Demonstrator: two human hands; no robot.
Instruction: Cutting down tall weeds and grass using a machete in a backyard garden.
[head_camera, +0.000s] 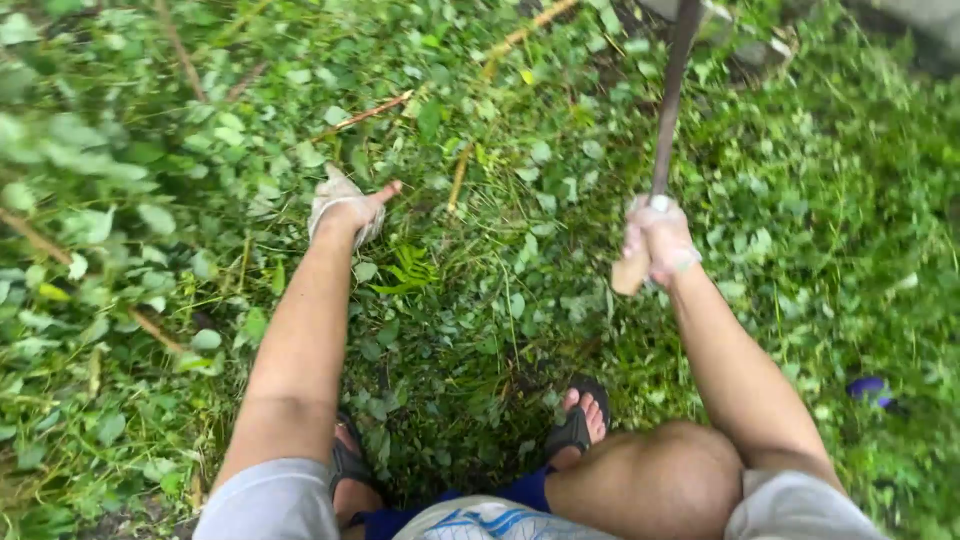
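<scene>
A: Head view, looking straight down: how much open room is there around the hands?

B: Little on the left. Leafy branches (80, 200) crowd in from nine to eleven o'clock, and cut stems (370, 112) lie across the ground at twelve. From two to four o'clock the ground is low grass and weeds (830, 220), more open. A grey stone edge (925, 20) shows at the far one o'clock corner.

A: And the tool?

B: A long knife with a dark blade (668, 110) runs from the right hand (658, 240) up toward twelve o'clock and out of the top edge. Its pale wooden handle (630, 272) pokes out below the fist, toward seven o'clock.

A: The grip?

B: Right fingers are wrapped tight round the handle, blade just beyond the knuckles. The left hand (348, 208), in a pale glove or wrapping, hangs over the greenery at ten o'clock, well apart from the knife. One finger points toward three o'clock; I cannot tell whether it holds anything.

A: Below?

B: Sandalled feet (578, 425) stand in the weeds at six o'clock, and a small purple object (868, 388) lies at four.
</scene>
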